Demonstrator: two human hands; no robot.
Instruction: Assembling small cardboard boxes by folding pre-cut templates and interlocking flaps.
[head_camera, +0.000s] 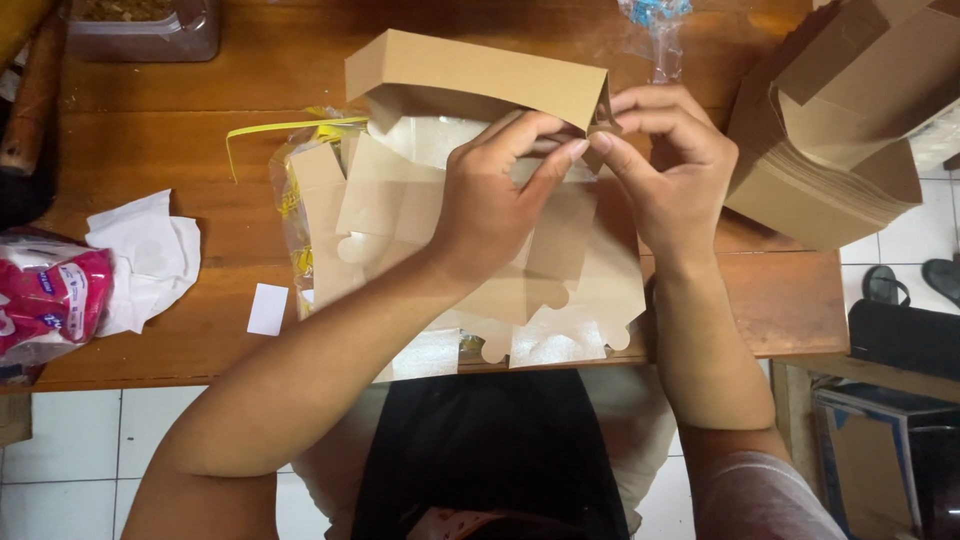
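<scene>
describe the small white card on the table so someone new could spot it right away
Start at the wooden table and look left of the person's forearm, near the front edge. The small white card lies flat there, just right of the crumpled white tissue. It alone is a smooth, plain rectangle.

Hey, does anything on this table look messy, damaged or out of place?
Nothing looks damaged or spilled. Both hands, left hand and right hand, pinch a flap of the brown cardboard box. A crumpled white tissue and a small white paper slip lie loose on the wooden table, a bit untidy.
</scene>
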